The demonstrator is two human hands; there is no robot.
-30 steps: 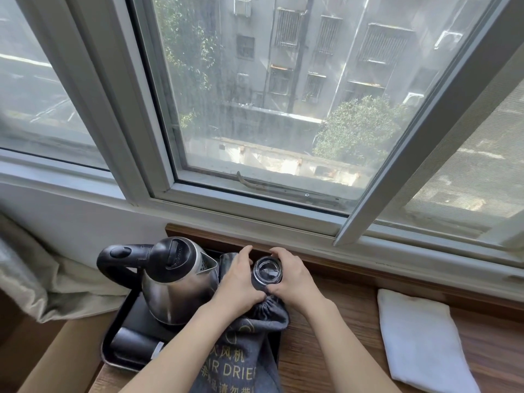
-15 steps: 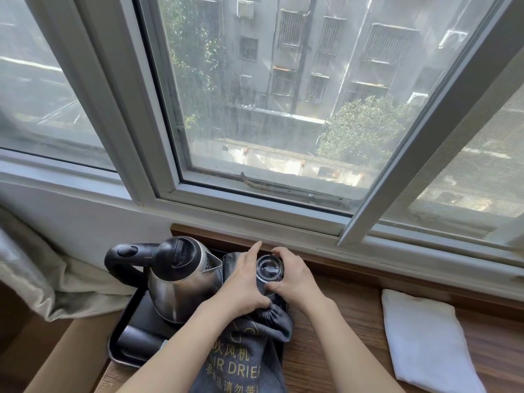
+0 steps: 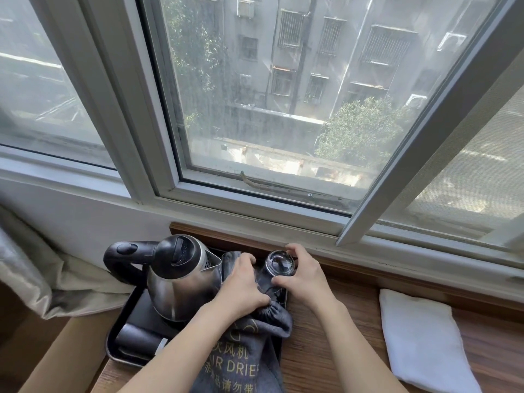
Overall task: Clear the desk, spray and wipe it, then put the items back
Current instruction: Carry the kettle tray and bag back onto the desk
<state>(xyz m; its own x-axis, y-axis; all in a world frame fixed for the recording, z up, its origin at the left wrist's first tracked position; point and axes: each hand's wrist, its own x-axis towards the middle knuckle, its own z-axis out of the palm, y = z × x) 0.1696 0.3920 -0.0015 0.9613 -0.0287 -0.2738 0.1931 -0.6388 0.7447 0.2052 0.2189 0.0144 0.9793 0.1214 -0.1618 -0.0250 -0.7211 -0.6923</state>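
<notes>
curtain (image 3: 25,268): bunched at the far left, off the counter, just beside the tray's left side.
tray (image 3: 113,344): black, on the left end of the counter, its left rim close to the counter's end. Crowded, little free floor in it.
kettle (image 3: 181,279): steel with a black handle, upright on its base in the tray, spout toward the hands.
dryer bag (image 3: 243,361): grey drawstring pouch, lies half in the tray and hangs over its near rim toward the person.
left hand (image 3: 241,287): fingers curled, presses on the gathered neck of the dryer bag, just beside the kettle. Whether it truly grips the cloth, cannot tell.
glass (image 3: 279,263): clear, upright at the tray's back right corner, touching the bag side.
right hand (image 3: 304,275): fingers and thumb wrapped round the glass, grasping it.
counter (image 3: 326,350): wood, bare between tray and towel; the best open room for moving things is here.
window ledge (image 3: 354,251): raised wooden lip right behind the glass, so little room at the back; lifting up looks safer than sliding back.
towel (image 3: 425,341): white, folded, flat on the right, well apart from the tray.
progress: judged late, items look set back in the tray; left is seating the glass and tidying the bag.
</notes>
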